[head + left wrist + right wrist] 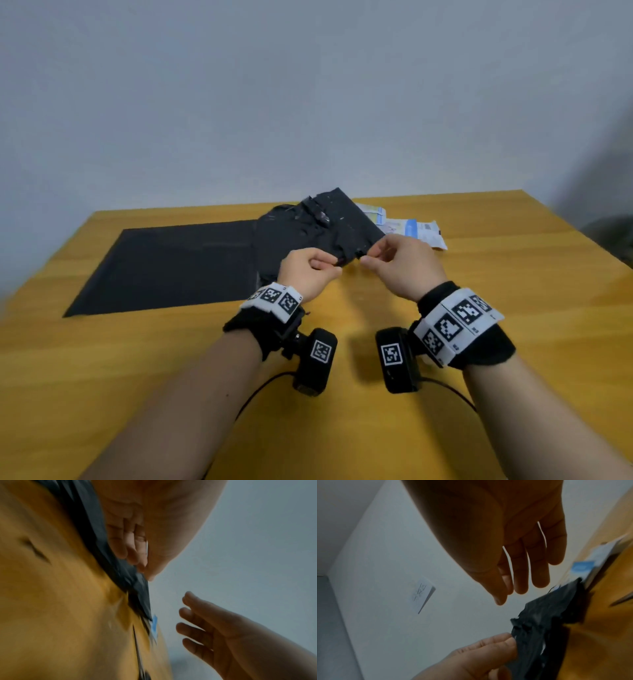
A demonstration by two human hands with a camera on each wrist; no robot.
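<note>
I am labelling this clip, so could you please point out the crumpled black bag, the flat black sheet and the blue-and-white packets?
crumpled black bag (pixel 318 233), head view, its wrinkled middle.
flat black sheet (pixel 164 267), head view, its smooth middle.
blue-and-white packets (pixel 409 228), head view, a blue panel.

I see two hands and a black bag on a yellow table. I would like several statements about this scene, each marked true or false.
1. The left hand pinches an edge of the crumpled black bag. True.
2. The right hand grips the bag too. False: the right wrist view shows its fingers straight, clear of the bag.
3. A flat black sheet lies on the table, left of the bag. True.
4. The white and blue packets lie between the person and the bag. False: they lie beyond the bag, farther from the person.
</note>
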